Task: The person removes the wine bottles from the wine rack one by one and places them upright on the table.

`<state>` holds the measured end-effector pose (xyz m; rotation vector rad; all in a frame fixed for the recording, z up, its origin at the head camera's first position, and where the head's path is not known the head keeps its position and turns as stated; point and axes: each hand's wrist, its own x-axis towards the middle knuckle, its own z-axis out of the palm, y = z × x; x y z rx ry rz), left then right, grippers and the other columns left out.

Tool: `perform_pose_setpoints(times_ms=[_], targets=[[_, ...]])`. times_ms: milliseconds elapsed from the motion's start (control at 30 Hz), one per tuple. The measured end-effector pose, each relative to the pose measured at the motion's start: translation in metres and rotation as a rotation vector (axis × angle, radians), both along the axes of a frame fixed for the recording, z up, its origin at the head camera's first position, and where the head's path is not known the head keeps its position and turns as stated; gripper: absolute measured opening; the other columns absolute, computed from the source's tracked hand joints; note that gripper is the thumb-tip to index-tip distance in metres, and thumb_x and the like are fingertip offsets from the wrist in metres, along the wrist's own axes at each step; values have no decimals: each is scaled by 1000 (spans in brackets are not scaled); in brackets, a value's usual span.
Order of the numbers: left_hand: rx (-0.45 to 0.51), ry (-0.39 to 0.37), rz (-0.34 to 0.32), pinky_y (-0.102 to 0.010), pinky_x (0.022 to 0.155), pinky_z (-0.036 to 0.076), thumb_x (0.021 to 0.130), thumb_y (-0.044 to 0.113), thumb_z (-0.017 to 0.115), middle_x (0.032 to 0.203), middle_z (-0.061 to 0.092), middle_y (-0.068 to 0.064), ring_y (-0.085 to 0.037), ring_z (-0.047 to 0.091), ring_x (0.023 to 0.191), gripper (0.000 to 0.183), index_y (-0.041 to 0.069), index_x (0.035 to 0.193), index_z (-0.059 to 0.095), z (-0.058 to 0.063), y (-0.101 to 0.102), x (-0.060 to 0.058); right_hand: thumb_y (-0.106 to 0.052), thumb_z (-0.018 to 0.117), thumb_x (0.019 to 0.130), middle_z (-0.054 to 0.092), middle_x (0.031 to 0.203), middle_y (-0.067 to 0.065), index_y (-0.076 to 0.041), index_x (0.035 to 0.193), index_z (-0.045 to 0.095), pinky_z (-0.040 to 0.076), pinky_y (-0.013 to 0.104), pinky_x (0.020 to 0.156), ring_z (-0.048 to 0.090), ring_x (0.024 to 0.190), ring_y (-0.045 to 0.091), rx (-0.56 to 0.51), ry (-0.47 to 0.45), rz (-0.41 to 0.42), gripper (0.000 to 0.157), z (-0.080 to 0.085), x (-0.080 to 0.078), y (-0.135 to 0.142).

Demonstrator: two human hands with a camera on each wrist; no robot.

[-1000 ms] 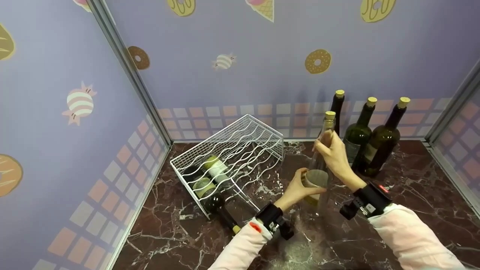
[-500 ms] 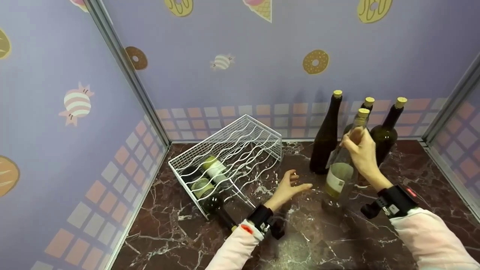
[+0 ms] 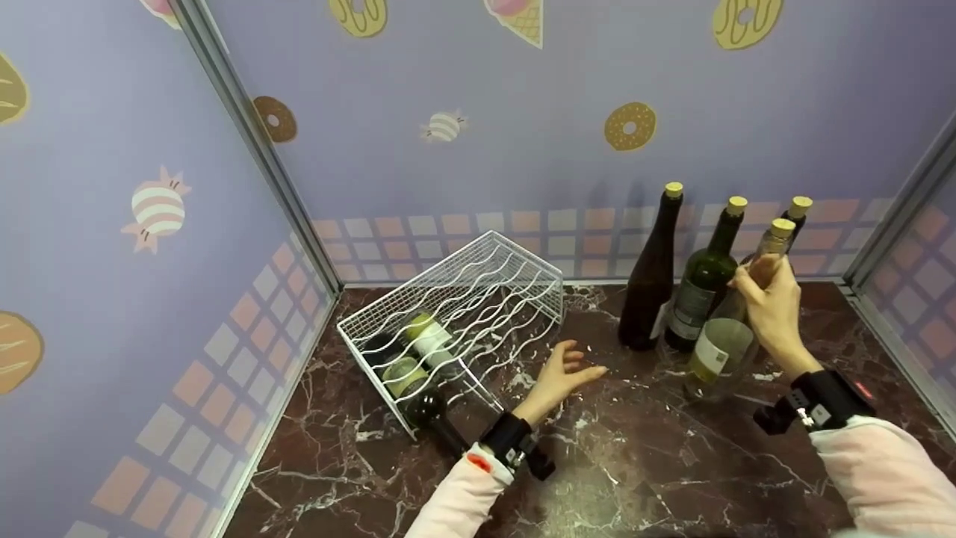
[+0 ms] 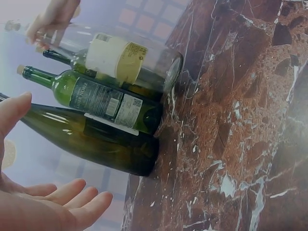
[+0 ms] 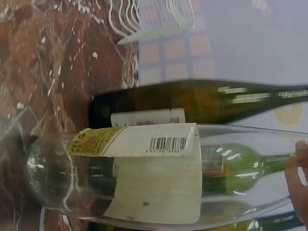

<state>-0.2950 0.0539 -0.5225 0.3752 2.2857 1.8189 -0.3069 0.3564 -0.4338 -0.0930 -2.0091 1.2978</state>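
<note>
My right hand [image 3: 773, 310] grips the neck of a clear, corked wine bottle [image 3: 709, 357] with a white and yellow label. The bottle leans slightly, its base close over the marble counter. Behind it stand a green wine bottle [image 3: 693, 302] and a slim dark one [image 3: 648, 291]; another corked bottle [image 3: 801, 205] is mostly hidden behind my right hand. In the right wrist view, the clear bottle [image 5: 154, 187] fills the foreground. My left hand [image 3: 556, 381], holding nothing, hovers right of the white wire rack [image 3: 553, 295], thumb and fingers spread.
Lying in the rack's left part are a dark bottle [image 3: 427, 407] with a pale label and a clear bottle [image 3: 433, 340] with a white label. Patterned walls [image 3: 523, 149] close off the back and both sides of the marble counter [image 3: 635, 463].
My left hand has let go of the clear bottle and drawn back leftward. My right hand has carried that bottle rightward, past the slim dark bottle and the green one.
</note>
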Motion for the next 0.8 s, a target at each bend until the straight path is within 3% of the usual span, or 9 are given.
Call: perform_pose_setpoints(times_ms=[433,800], targets=[[-19,43,-15,-45,102,49,84,25,76,133,58,-22,-42,54,125,70,-1,139,42,-1,-11,5,-12,61,94,50,76,-28,-25,94,48,38,7,64,50,67,-14,18,-20,-106,18,-8,5,32],[-6,60,-10,-47,103,49,84,22,76,132,58,-25,-44,55,123,67,-2,138,43,-1,-12,5,-19,60,96,49,81,-26,-29,95,46,37,8,66,48,70,-10,-8,-55,-115,17,-12,5,44]])
